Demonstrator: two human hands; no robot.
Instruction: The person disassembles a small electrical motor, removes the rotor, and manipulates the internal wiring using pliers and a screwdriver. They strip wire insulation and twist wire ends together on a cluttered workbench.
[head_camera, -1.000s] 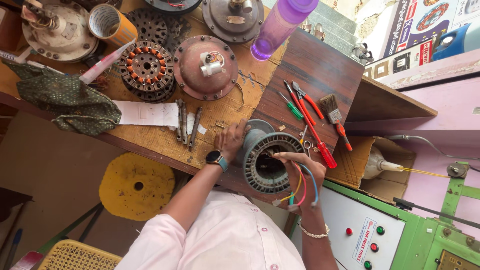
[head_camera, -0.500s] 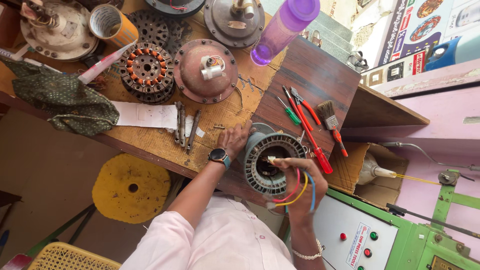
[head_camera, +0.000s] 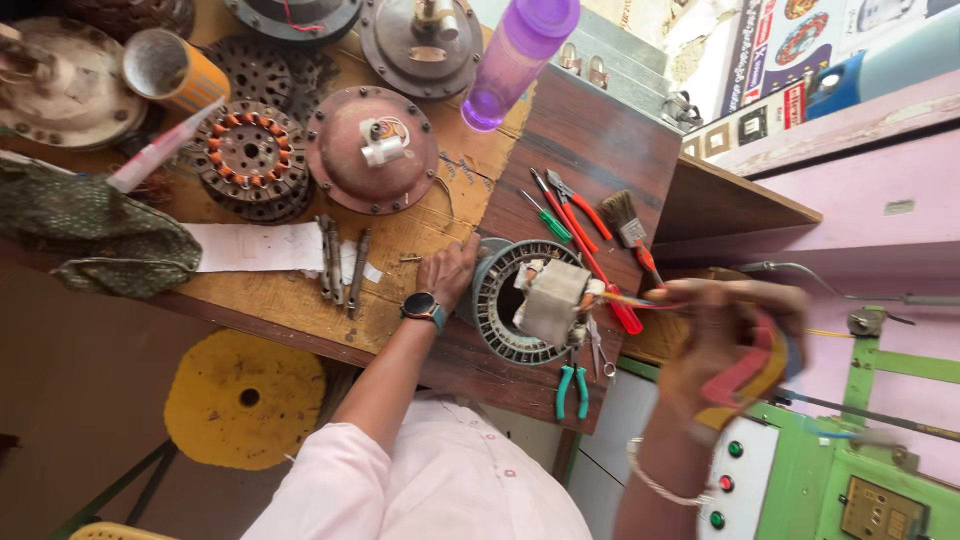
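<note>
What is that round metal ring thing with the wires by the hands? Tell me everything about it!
The round metal ring looks like a motor winding core: a grey slotted ring, open in the middle, lying at the near edge of the dark wooden bench. A pale folded wrapping lies across its right side. The left hand rests against its left rim. Thin coloured wires run from it to the raised, blurred right hand. Green-handled pliers lie just below it.

Motor repair workshop; cluttered wooden bench (head_camera: 590, 150), wound stators (head_camera: 250, 160), screwdrivers (head_camera: 585, 250), pliers (head_camera: 572, 388)
</note>
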